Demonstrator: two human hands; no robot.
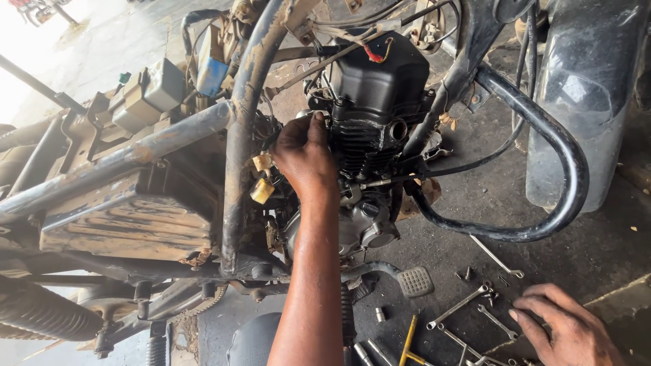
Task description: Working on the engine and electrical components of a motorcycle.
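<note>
My left hand [303,157] reaches up to the left side of a black motorcycle engine [380,88]. Its fingertips are tucked between the cylinder fins and the rusty frame tube [237,135], so what they touch is hidden. Two yellowed plugs [262,190] hang just left of the wrist. At the lower right, my right hand [566,329] rests low over the dark floor, fingers apart and pointing left, holding nothing. Its fingertips are close to a small spanner [497,322], and a longer spanner [458,308] lies a little further left.
A curved black crash bar [542,135] loops around the engine's right side. A black fender [590,81] stands at the far right. A foot pedal [415,281], a yellow-handled tool [408,339], sockets and another spanner [497,257] lie on the floor. A rusty box [129,217] fills the frame at left.
</note>
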